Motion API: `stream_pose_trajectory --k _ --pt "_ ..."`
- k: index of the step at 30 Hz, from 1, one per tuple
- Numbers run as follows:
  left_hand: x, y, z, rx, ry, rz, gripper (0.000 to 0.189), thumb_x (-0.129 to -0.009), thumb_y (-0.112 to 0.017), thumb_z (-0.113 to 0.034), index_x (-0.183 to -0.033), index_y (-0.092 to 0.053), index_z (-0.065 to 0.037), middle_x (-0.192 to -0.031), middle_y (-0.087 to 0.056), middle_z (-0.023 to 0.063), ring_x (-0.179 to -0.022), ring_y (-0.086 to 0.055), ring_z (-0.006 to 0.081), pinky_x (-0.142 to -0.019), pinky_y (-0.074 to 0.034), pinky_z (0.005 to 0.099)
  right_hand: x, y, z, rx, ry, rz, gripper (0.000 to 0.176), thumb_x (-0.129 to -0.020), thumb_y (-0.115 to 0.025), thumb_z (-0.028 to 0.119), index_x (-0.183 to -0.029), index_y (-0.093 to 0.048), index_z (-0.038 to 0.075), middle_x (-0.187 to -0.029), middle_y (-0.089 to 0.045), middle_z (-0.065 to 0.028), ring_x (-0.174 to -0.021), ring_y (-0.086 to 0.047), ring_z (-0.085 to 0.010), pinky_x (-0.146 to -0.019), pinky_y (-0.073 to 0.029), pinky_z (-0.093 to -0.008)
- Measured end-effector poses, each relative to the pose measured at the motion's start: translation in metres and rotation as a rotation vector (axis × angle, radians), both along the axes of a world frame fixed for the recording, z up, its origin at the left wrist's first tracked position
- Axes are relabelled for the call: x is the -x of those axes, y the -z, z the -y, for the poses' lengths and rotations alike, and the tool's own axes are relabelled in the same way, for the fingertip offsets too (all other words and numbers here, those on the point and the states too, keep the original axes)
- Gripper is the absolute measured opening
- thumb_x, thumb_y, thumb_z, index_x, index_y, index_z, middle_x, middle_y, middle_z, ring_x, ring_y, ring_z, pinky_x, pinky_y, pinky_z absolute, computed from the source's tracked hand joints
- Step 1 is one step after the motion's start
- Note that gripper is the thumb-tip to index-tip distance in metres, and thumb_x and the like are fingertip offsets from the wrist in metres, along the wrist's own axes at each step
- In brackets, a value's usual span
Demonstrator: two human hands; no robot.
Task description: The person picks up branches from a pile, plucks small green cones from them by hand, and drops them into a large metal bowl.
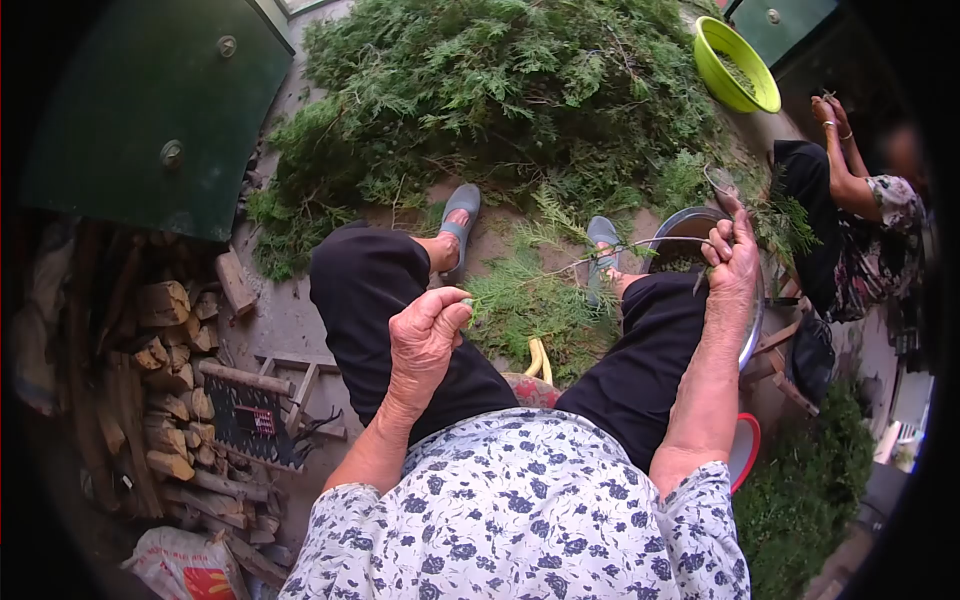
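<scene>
My left hand [430, 345] is closed in a pinch on the green tip of an evergreen branch [545, 272], over my left thigh. The branch's bare stem runs to my right hand [733, 255], which grips its other end above the metal basin [755, 340]. Small bits of greenery lie inside that basin, partly hidden by my right hand and forearm. A small dark pointed piece shows under my right hand; I cannot make out what it is. Loose green sprigs [545, 320] lie between my legs, beside a yellow curved object [540, 358].
A large heap of evergreen branches [490, 90] lies ahead. A yellow-green basin [703, 65] with green bits stands at the far right, near a seated co-worker [850, 190] with both hands raised. Split firewood [165, 305] and a small wooden stool [250, 415] are at left.
</scene>
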State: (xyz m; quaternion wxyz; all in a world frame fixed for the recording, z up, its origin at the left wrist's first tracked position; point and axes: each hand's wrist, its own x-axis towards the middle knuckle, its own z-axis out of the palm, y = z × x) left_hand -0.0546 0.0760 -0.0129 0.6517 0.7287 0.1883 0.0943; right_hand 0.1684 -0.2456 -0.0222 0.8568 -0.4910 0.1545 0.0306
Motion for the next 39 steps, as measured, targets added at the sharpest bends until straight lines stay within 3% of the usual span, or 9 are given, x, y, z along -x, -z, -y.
stream_pose_trajectory --k 2,5,8,10,14,21,26,35,39 --pt "0.001 -0.002 -0.001 -0.031 0.002 0.005 0.012 -0.088 -0.058 -0.011 -0.093 -0.062 -0.001 -0.067 -0.055 -0.0005 -0.05 -0.046 0.0024 -0.044 -0.037 0.0162 -0.002 0.002 0.007 -0.029 0.002 0.032 0.031 -0.095 -0.045 0.028 -0.115 -0.049 0.005 -0.062 -0.042 0.0009 -0.041 -0.029 -0.0046 -0.036 -0.023 -0.0196" --pt "0.006 0.006 -0.023 0.418 -0.237 0.045 0.012 -0.088 -0.057 -0.008 -0.096 -0.061 0.0 -0.07 -0.06 0.0045 -0.05 -0.05 0.006 -0.046 -0.042 0.0171 -0.016 0.013 0.038 -0.197 0.041 0.068 0.031 -0.095 -0.043 0.028 -0.115 -0.048 0.005 -0.061 -0.039 0.0009 -0.04 -0.027 -0.0048 -0.037 -0.023 -0.0196" --pt "0.008 0.006 -0.023 0.483 -0.155 0.062 0.013 -0.087 -0.056 -0.008 -0.098 -0.058 -0.001 -0.077 -0.061 0.0079 -0.054 -0.053 0.0095 -0.047 -0.043 0.0194 -0.02 0.011 0.052 -0.292 -0.047 0.159 0.033 -0.095 -0.042 0.029 -0.116 -0.048 0.005 -0.061 -0.042 0.0004 -0.039 -0.028 -0.005 -0.037 -0.024 -0.0202" --pt "-0.003 -0.002 -0.014 0.912 -0.097 0.095 0.016 -0.084 -0.055 -0.006 -0.1 -0.055 -0.003 -0.084 -0.06 0.0119 -0.062 -0.056 0.0142 -0.05 -0.046 0.023 -0.021 0.007 0.041 -0.28 -0.062 0.159 0.033 -0.095 -0.043 0.029 -0.116 -0.048 0.005 -0.062 -0.044 -0.0003 -0.039 -0.029 -0.005 -0.036 -0.024 -0.0204" --pt "-0.025 0.009 -0.007 1.211 0.013 0.078 0.02 -0.08 -0.056 -0.012 -0.099 -0.053 -0.003 -0.093 -0.056 0.0129 -0.071 -0.053 0.0173 -0.056 -0.044 0.0254 -0.021 0.013 0.033 -0.265 -0.08 0.161 0.033 -0.095 -0.044 0.029 -0.117 -0.05 0.006 -0.061 -0.045 -0.0003 -0.039 -0.03 -0.0056 -0.035 -0.024 -0.0203" --pt "-0.053 0.015 0.02 0.911 0.072 -0.189 0.021 -0.091 -0.053 -0.023 -0.096 -0.055 -0.002 -0.089 -0.055 0.0079 -0.062 -0.05 0.0144 -0.047 -0.038 0.021 -0.02 0.012 0.023 -0.285 -0.063 0.153 0.032 -0.095 -0.044 0.028 -0.116 -0.05 0.006 -0.06 -0.046 -0.0011 -0.039 -0.031 -0.0057 -0.035 -0.025 -0.0205" --pt "-0.058 0.014 0.036 1.029 0.136 -0.266 0.054 -0.087 -0.05 -0.048 -0.108 -0.053 0.001 -0.087 -0.058 0.0108 -0.056 -0.05 0.0131 -0.043 -0.038 0.0214 -0.023 0.015 0.024 -0.301 -0.08 0.179 0.031 -0.095 -0.043 0.028 -0.115 -0.051 0.005 -0.061 -0.049 -0.0024 -0.039 -0.032 -0.0062 -0.035 -0.026 -0.0208" --pt "-0.05 -0.008 0.05 1.232 0.244 -0.106 0.049 -0.09 -0.046 -0.045 -0.106 -0.055 0.001 -0.085 -0.061 0.0192 -0.056 -0.053 0.0159 -0.042 -0.038 0.0203 -0.023 0.017 0.023 -0.274 -0.038 0.217 0.03 -0.096 -0.043 0.027 -0.113 -0.053 0.005 -0.062 -0.05 -0.0026 -0.039 -0.033 -0.0066 -0.035 -0.027 -0.0211" --pt "-0.049 -0.003 0.045 1.089 0.288 -0.104 0.042 -0.091 -0.05 -0.038 -0.106 -0.056 0.0 -0.086 -0.062 0.0185 -0.056 -0.053 0.0149 -0.042 -0.037 0.0199 -0.022 0.014 0.02 -0.248 -0.005 0.197 0.029 -0.095 -0.045 0.027 -0.113 -0.053 0.005 -0.062 -0.05 -0.0024 -0.039 -0.033 -0.0067 -0.035 -0.027 -0.0211"
